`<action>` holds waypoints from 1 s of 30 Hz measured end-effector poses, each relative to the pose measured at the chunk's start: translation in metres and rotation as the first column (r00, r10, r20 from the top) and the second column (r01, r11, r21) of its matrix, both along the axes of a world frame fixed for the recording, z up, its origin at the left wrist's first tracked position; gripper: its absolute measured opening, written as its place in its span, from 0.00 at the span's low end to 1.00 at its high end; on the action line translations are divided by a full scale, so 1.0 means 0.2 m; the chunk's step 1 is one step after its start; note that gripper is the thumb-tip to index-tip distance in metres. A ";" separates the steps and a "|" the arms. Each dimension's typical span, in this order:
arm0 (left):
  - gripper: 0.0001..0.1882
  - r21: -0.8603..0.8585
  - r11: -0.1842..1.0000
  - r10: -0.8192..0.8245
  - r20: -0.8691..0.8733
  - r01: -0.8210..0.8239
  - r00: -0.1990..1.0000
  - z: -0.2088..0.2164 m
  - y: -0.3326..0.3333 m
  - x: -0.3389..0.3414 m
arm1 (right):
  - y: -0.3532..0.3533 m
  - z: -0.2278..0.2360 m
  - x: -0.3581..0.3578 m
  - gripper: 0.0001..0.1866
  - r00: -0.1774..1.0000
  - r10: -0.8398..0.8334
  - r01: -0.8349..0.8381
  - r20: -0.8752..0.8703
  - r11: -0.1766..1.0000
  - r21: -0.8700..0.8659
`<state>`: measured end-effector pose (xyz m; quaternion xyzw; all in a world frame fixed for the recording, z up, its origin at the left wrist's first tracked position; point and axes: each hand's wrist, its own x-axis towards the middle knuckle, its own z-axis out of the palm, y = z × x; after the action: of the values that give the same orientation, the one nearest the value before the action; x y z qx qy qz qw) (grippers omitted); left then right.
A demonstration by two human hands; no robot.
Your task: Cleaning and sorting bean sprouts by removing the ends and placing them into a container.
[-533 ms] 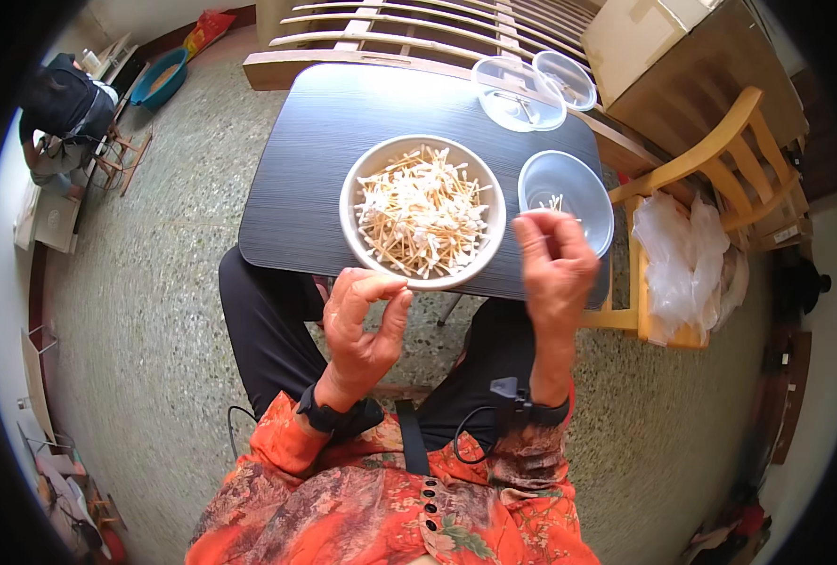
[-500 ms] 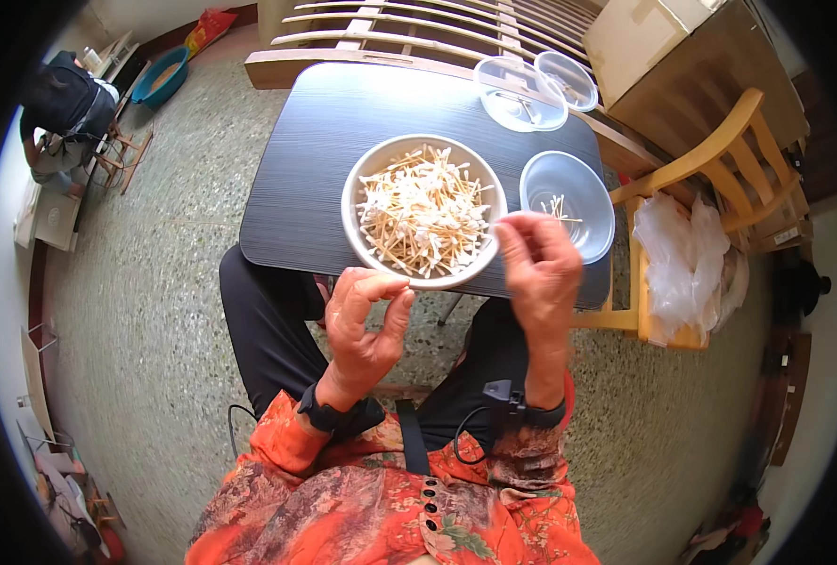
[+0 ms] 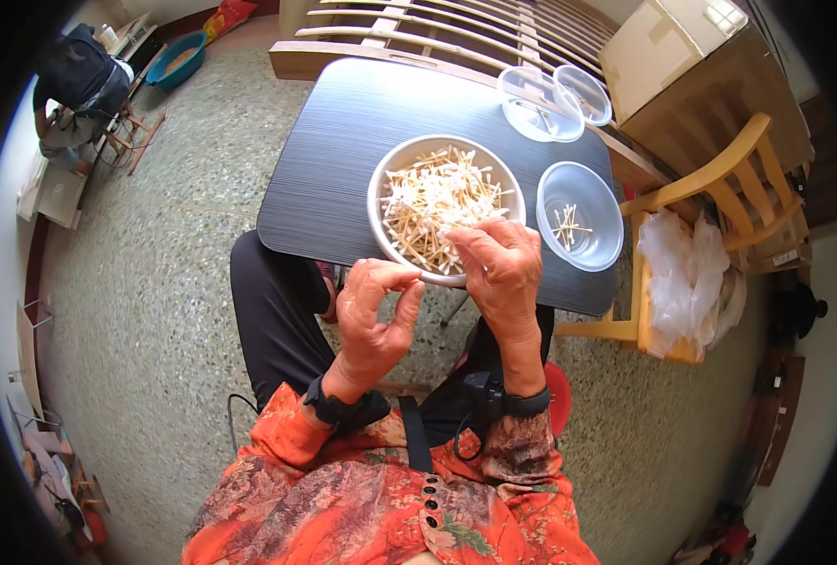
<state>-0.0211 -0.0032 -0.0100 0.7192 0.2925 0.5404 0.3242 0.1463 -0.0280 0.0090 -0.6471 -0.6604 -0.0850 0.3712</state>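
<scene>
Right hand (image 3: 501, 273) pinches a cotton swab (image 3: 475, 223) over the white bowl (image 3: 378, 202); left hand's (image 3: 373, 315) grip curls shut, contents unclear.

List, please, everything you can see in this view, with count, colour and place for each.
Table: one, dark grey, centre.
White bowl: one, on the table's near edge, full of pale sticks.
Clear bowls: three; one right of the white bowl with a few sticks, two at the far right corner.
Wooden chair: one, yellow, right of the table.
Plastic bag: one, whitish, on the chair.
Cardboard box: one, top right.
Left hand: below the white bowl.
Right hand: at the white bowl's near rim.
</scene>
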 end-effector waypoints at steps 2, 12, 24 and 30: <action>0.10 0.008 1.000 0.010 0.002 -0.010 1.000 0.00 0.01 0.00 | 0.02 -0.01 0.01 0.08 1.000 0.024 -0.024 0.012 1.000 -0.001; 0.08 0.042 0.999 0.031 -0.038 -0.030 0.999 0.00 0.03 0.02 | -0.01 0.00 -0.02 0.07 0.327 0.063 0.078 -0.943 0.993 0.093; 0.07 -0.575 0.742 -0.085 0.429 0.345 0.899 0.07 -0.03 0.07 | -0.12 0.03 -0.13 0.07 -0.445 0.153 0.032 -0.882 0.987 0.155; 0.10 -0.618 0.593 -0.107 0.575 0.516 0.811 0.04 -0.08 0.06 | -0.19 0.00 -0.27 0.05 -0.532 0.135 -0.015 -0.836 0.986 0.169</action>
<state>-0.0090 -0.0198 -0.0021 0.4021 0.2630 0.4616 0.7457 0.0926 -0.0656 0.0089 -0.3224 -0.0424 0.5291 0.7838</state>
